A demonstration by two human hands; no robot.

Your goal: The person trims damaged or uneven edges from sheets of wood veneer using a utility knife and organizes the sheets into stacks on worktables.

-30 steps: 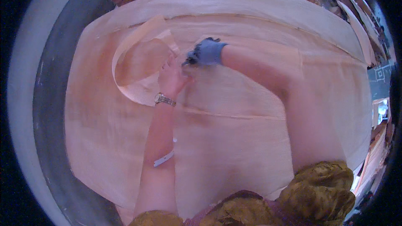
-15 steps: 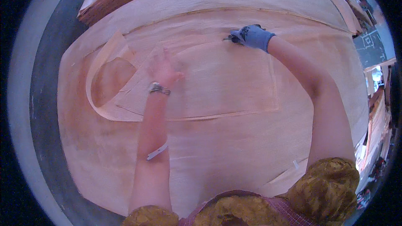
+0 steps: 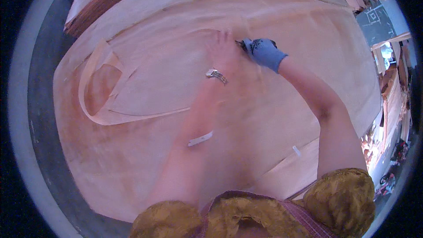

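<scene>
A thin, pale wood veneer piece (image 3: 163,70) lies on a broad veneer sheet (image 3: 264,136); its left end curls up into a looped strip (image 3: 84,88). My left hand (image 3: 222,52), bare and with a metal watch (image 3: 217,76) at the wrist, rests flat with fingers stretched near the piece's right end. Just right of it, my right hand (image 3: 264,53) wears a blue-grey glove and is closed on a small dark tool (image 3: 240,44) with a narrow tip. Most of the tool is hidden by the glove, so its kind is unclear.
A thick veneer stack (image 3: 110,0) stands beyond the sheet at far left. A dark grey border (image 3: 44,119) runs along the left. At right are a green panel with white lines (image 3: 374,24) and more stacked sheets (image 3: 392,83). A small white strip (image 3: 296,150) lies near my right arm.
My left hand has moved right, close to my gloved right hand. The piece's right edge, earlier visible below my right hand, no longer shows there. The whole view has shifted slightly.
</scene>
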